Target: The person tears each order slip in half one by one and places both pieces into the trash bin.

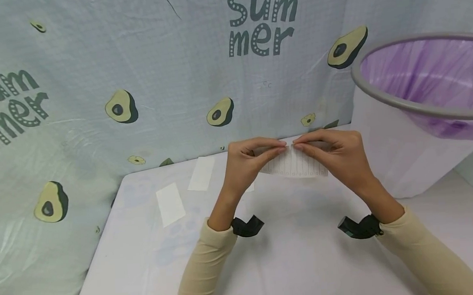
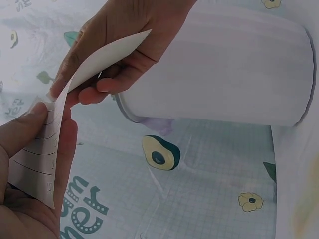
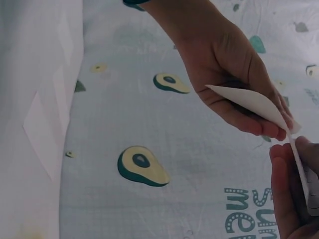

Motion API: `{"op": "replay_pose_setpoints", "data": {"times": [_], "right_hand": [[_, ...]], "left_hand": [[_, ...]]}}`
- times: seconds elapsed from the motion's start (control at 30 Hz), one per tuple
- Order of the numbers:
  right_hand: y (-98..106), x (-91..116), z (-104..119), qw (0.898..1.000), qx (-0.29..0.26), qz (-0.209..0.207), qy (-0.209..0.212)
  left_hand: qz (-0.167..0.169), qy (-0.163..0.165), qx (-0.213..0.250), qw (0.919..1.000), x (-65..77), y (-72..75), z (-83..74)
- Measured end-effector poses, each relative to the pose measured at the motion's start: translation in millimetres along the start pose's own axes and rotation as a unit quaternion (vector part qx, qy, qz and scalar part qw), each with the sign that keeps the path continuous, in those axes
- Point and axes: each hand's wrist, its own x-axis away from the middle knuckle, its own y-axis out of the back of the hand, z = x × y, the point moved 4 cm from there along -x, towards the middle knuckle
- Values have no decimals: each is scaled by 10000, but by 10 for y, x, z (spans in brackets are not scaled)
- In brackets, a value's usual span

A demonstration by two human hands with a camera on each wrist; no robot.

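A small white paper slip point(image 1: 297, 167) printed with parallel lines and a row of small marks is held up over the table between both hands. My left hand point(image 1: 243, 165) pinches its upper edge between thumb and fingers, just left of the middle. Close beside it, my right hand point(image 1: 341, 153) pinches the same edge, the fingertips of the two hands nearly meeting. In the left wrist view the slip point(image 2: 35, 172) bends at the point between the hands, its far part curving away. From the right wrist the slip point(image 3: 254, 102) shows its blank back.
White blank-looking slips point(image 1: 171, 204) lie on the left of the white-covered table point(image 1: 298, 260), one partly hidden behind the left wrist. At the right stands a tall white bin point(image 1: 397, 157) with a grey rim and purple liner. An avocado-print sheet point(image 1: 168, 79) hangs behind.
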Motion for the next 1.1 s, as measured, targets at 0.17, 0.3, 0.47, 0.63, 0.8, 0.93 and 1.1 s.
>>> {"op": "replay_pose_setpoints", "data": {"times": [0.17,0.3,0.47,0.63,0.8,0.93,1.1], "right_hand": [[-6,21,-16,9999,-128,36,-90],[-25,62,-66,9991,-221,122,-336],[32,97,-88,9992,-98,-177,-339],[62,108,-60,9992,89,-279,-278],[55,115,-82,9978,-182,-133,-615],[54,126,-120,9926,-681,-42,-1002],[44,136,-119,9910,-945,77,-940]], "left_hand": [[3,53,92,9999,-10,4,13],[-55,99,117,9999,-13,27,13],[-63,194,81,9998,-16,22,38],[-88,278,98,9995,-1,6,59],[-177,232,143,9995,0,-12,61],[-215,177,92,9996,-9,-34,65],[-265,260,1,9993,8,-34,85]]}}
